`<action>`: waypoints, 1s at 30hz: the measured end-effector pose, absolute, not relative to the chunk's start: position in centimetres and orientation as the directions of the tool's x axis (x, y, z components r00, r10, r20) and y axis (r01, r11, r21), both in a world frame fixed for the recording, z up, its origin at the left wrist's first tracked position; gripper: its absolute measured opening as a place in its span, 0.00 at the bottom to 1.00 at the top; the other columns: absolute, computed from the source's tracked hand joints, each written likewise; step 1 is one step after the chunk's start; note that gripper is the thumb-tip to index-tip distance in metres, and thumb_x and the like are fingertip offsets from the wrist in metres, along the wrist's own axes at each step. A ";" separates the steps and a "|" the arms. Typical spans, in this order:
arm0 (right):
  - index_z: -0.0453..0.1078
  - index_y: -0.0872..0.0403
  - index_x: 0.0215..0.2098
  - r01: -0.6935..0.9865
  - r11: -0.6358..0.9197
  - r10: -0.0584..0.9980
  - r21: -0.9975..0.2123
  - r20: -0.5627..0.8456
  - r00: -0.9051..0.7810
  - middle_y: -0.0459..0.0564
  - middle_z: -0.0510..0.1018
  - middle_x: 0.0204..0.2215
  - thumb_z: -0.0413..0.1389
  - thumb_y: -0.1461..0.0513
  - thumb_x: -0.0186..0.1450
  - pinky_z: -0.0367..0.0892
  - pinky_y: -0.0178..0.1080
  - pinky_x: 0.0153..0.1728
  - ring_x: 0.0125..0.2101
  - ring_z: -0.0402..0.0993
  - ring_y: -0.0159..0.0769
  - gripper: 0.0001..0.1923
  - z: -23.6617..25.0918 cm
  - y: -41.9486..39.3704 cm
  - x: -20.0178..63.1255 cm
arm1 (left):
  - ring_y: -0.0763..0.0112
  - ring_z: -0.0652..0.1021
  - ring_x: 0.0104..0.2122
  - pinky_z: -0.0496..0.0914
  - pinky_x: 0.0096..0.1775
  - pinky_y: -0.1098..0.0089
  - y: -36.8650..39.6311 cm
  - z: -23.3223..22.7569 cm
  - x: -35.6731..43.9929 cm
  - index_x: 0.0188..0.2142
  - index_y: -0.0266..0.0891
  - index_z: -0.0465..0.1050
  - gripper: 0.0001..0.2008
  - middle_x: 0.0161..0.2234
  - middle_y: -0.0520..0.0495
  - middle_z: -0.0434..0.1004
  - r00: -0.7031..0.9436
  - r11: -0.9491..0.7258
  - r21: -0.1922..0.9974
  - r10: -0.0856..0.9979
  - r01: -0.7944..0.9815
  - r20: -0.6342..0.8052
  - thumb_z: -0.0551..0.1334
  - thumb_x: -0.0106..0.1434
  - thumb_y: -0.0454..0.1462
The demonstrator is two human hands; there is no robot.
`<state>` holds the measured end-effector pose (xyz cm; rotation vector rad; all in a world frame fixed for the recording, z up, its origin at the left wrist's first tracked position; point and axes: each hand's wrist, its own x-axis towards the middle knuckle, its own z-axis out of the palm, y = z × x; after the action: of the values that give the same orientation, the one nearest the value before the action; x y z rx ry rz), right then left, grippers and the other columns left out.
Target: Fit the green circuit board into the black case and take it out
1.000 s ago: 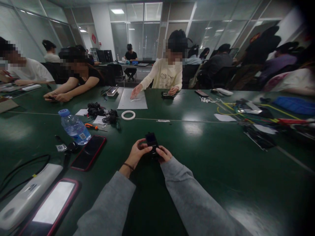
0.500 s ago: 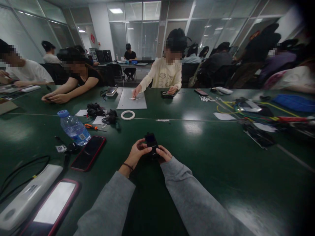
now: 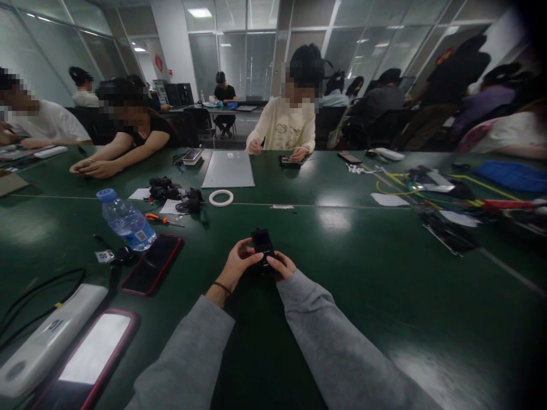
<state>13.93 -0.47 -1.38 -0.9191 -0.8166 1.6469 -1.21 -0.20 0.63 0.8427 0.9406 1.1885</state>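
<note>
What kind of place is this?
Probably a shared workshop or assembly room: people sit around a long green table strewn with a screwdriver, cables and phones, behind them glass partitions.

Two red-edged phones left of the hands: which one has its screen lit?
The nearer red-edged phone, beside the white power bank; the other, by the water bottle, is dark.

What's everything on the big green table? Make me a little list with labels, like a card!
left hand: left hand grips the small black device
right hand: right hand pinches the same device from the other side
left of hands: red-edged phone lying flat, water bottle with blue cap beside it
further left: white power bank and a second phone with a lit screen
middle: white tape ring, orange-handled screwdriver
across table: person in cream top behind a grey mat
surface: green table
</note>
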 end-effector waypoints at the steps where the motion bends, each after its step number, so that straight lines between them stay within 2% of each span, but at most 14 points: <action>1: 0.68 0.56 0.30 -0.426 -0.221 0.973 -0.877 -0.168 -0.158 0.48 0.74 0.28 0.69 0.51 0.44 0.67 0.38 0.32 0.29 0.72 0.36 0.23 -1.3 -0.5 13.9 | 0.66 0.76 0.39 0.67 0.47 0.61 -0.2 0.7 -1.2 0.49 0.37 0.64 0.33 0.37 0.45 0.75 0.118 0.181 0.913 0.982 -0.365 -0.148 0.72 0.44 0.38; 7: 0.69 0.56 0.31 -0.341 -0.203 0.978 -0.918 -0.175 -0.112 0.49 0.75 0.28 0.68 0.48 0.45 0.67 0.37 0.31 0.28 0.72 0.35 0.25 -1.2 -0.6 13.9 | 0.68 0.76 0.37 0.67 0.46 0.63 0.0 0.9 -1.3 0.47 0.36 0.66 0.31 0.35 0.47 0.74 0.144 0.189 0.925 0.978 -0.330 -0.149 0.72 0.44 0.37; 13: 0.69 0.55 0.31 -0.390 -0.207 0.978 -0.897 -0.192 -0.076 0.48 0.75 0.27 0.68 0.48 0.44 0.67 0.38 0.30 0.28 0.72 0.36 0.25 -0.9 -0.7 13.4 | 0.68 0.76 0.38 0.67 0.46 0.63 0.0 0.8 -1.3 0.50 0.36 0.64 0.32 0.36 0.46 0.74 0.154 0.180 0.922 0.979 -0.343 -0.134 0.72 0.45 0.37; 20: 0.67 0.56 0.32 -0.372 -0.180 0.983 -0.911 -0.174 -0.051 0.50 0.75 0.29 0.67 0.47 0.46 0.67 0.38 0.29 0.29 0.72 0.36 0.26 -1.4 -0.7 13.1 | 0.70 0.76 0.35 0.67 0.45 0.64 0.1 0.4 -1.4 0.51 0.38 0.64 0.30 0.34 0.49 0.73 0.156 0.182 0.899 0.979 -0.399 -0.129 0.70 0.49 0.39; 26: 0.66 0.55 0.31 -0.322 -0.142 0.990 -0.936 -0.136 -0.041 0.48 0.75 0.28 0.66 0.48 0.47 0.67 0.37 0.30 0.28 0.71 0.34 0.25 -1.2 -0.8 13.1 | 0.67 0.76 0.39 0.66 0.47 0.61 0.2 0.0 -1.4 0.52 0.37 0.64 0.32 0.39 0.44 0.74 0.128 0.185 0.904 0.981 -0.385 -0.147 0.70 0.47 0.40; 30: 0.65 0.55 0.31 -0.321 -0.144 0.990 -0.936 -0.134 -0.052 0.48 0.74 0.28 0.66 0.47 0.47 0.66 0.37 0.29 0.27 0.71 0.34 0.25 -1.0 -1.0 13.0 | 0.66 0.76 0.40 0.66 0.48 0.60 0.1 0.1 -1.4 0.53 0.39 0.63 0.33 0.40 0.44 0.74 0.127 0.168 0.910 0.984 -0.378 -0.129 0.70 0.48 0.40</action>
<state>12.97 -0.96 -0.99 -1.0447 -0.9106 1.4708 -1.42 0.10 0.14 0.8545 0.9149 1.1907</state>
